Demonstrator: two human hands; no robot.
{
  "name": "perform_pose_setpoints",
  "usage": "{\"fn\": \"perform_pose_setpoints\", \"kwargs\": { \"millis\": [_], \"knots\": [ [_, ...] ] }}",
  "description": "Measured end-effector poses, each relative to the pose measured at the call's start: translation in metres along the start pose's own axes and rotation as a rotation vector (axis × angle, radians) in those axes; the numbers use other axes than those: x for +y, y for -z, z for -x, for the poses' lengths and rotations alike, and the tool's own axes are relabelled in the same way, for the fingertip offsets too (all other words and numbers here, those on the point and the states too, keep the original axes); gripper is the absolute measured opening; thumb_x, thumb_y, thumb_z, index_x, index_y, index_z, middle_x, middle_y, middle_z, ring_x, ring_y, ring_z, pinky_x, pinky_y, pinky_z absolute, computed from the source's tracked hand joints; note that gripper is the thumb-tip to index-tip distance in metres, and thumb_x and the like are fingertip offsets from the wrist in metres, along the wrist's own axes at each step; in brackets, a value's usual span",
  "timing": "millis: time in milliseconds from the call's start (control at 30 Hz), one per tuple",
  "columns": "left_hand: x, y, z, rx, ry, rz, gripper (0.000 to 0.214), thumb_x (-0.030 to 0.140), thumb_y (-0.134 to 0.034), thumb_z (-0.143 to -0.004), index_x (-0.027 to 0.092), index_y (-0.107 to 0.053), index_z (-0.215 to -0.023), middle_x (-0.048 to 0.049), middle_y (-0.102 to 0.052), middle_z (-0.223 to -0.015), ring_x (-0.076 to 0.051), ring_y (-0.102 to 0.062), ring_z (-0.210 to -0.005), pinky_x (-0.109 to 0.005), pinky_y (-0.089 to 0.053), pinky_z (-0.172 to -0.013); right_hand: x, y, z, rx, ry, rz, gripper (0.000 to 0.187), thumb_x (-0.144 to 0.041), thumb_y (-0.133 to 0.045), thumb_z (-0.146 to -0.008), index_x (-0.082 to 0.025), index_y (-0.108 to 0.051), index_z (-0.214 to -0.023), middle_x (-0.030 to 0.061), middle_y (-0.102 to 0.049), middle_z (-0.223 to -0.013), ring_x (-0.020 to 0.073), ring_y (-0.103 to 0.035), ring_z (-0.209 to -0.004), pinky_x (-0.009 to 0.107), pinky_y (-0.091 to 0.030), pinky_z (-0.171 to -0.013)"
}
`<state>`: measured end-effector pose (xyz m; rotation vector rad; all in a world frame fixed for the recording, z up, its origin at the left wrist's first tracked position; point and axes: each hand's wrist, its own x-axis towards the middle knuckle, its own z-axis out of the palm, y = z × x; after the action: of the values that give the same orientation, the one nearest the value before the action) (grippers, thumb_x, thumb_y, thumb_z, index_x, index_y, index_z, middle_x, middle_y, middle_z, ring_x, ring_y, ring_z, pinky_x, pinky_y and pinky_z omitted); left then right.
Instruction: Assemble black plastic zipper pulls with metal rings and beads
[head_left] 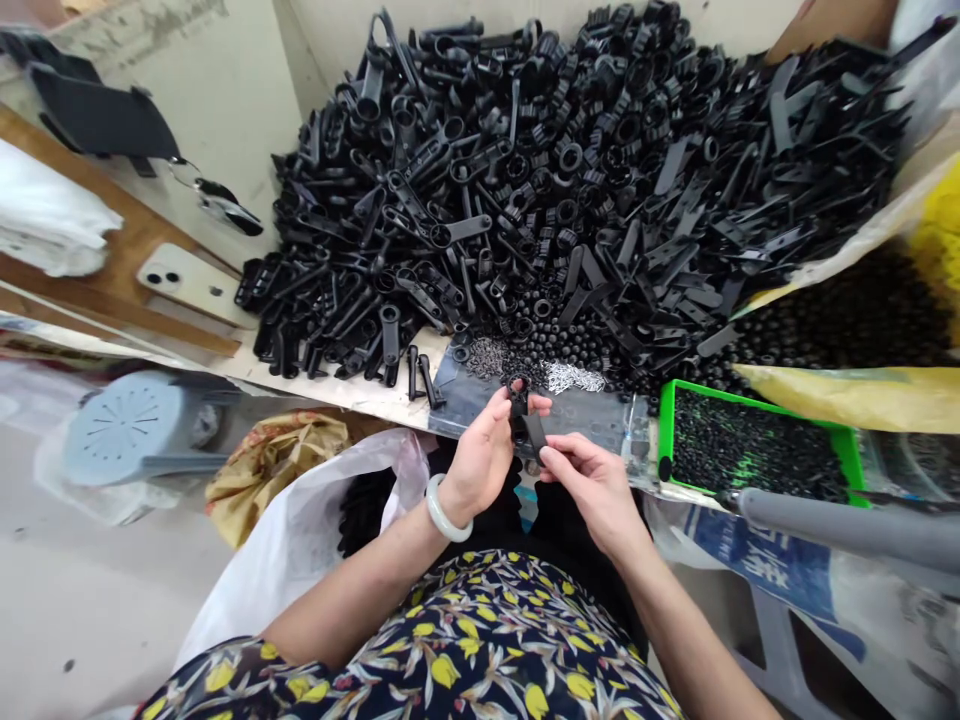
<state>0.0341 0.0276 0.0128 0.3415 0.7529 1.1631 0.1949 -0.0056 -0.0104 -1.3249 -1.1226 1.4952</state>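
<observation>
My left hand (487, 445), with a pale bangle (448, 512) on its wrist, is closed around a black plastic part with a ring-shaped end (517, 395). Pinched at its lower end by my right hand (589, 480) is a flat black plastic lever (534, 432), which meets the ringed part; whether the two are joined I cannot tell. Both hands are over the bench's front edge. Just beyond them lie small silver metal pieces (574, 378), a patch of small springs or rings (486, 358) and round black caps (570, 340).
Black plastic parts (465, 170) are heaped along the back. A green tray (757, 440) of tiny black pieces stands right, beside a grey rod-like tool (840, 520). Left are a white phone (191, 283), hanging keys (225, 205) and a blue stool (127, 425). A white bag (300, 540) hangs below the edge.
</observation>
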Motion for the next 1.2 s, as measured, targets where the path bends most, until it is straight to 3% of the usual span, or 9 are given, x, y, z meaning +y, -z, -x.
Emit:
{"fn": "perform_pose_setpoints", "kwargs": {
  "millis": [400,633,800,1033,1200],
  "knots": [
    [-0.017,-0.004,0.014,0.049,-0.019,-0.054,0.028,0.026,-0.065,-0.093,0.023,-0.065,-0.121,-0.0065,-0.071,-0.119,-0.022,-0.063,-0.118,-0.033,-0.046,-0.102,0.007,-0.022,0.001,0.054,-0.019,-0.138,0.024,-0.044,-0.081,-0.087,-0.026,-0.082,-0.103,0.0025,-0.070,-0.104,0.0145,-0.069,-0.079,0.029,-0.064,-0.074],
    [-0.020,-0.002,0.013,0.027,0.036,-0.065,0.041,0.032,-0.072,-0.092,0.024,-0.064,-0.131,-0.0080,-0.071,-0.123,-0.022,-0.064,-0.113,-0.029,-0.049,-0.088,0.005,-0.023,0.004,0.102,-0.017,-0.217,0.030,-0.040,-0.084,-0.085,-0.022,-0.071,-0.105,0.0010,-0.072,-0.090,0.0144,-0.068,-0.072,0.029,-0.062,-0.070],
    [-0.018,-0.002,0.014,0.011,0.053,-0.076,0.041,0.036,-0.073,-0.092,0.025,-0.065,-0.130,-0.0083,-0.073,-0.120,-0.021,-0.066,-0.106,-0.029,-0.048,-0.085,0.001,-0.023,0.009,0.150,0.052,-0.068,0.024,-0.039,-0.080,-0.089,-0.023,-0.072,-0.106,0.0018,-0.073,-0.091,0.0156,-0.068,-0.073,0.029,-0.060,-0.071],
    [-0.019,-0.005,0.016,0.032,0.065,-0.067,0.039,0.037,-0.073,-0.092,0.025,-0.065,-0.128,-0.0063,-0.072,-0.113,-0.019,-0.065,-0.101,-0.027,-0.047,-0.076,-0.001,-0.023,0.013,0.164,0.093,-0.026,0.020,-0.037,-0.077,-0.092,-0.025,-0.076,-0.108,0.0028,-0.074,-0.103,0.0154,-0.070,-0.079,0.030,-0.062,-0.075],
    [-0.020,-0.007,0.017,0.046,0.069,-0.064,0.036,0.036,-0.072,-0.093,0.024,-0.065,-0.127,-0.0066,-0.072,-0.114,-0.019,-0.065,-0.104,-0.028,-0.049,-0.083,0.001,-0.025,0.016,0.196,0.116,-0.052,0.019,-0.036,-0.077,-0.091,-0.024,-0.077,-0.106,0.0032,-0.073,-0.101,0.0157,-0.070,-0.078,0.030,-0.063,-0.073]
  ]
}}
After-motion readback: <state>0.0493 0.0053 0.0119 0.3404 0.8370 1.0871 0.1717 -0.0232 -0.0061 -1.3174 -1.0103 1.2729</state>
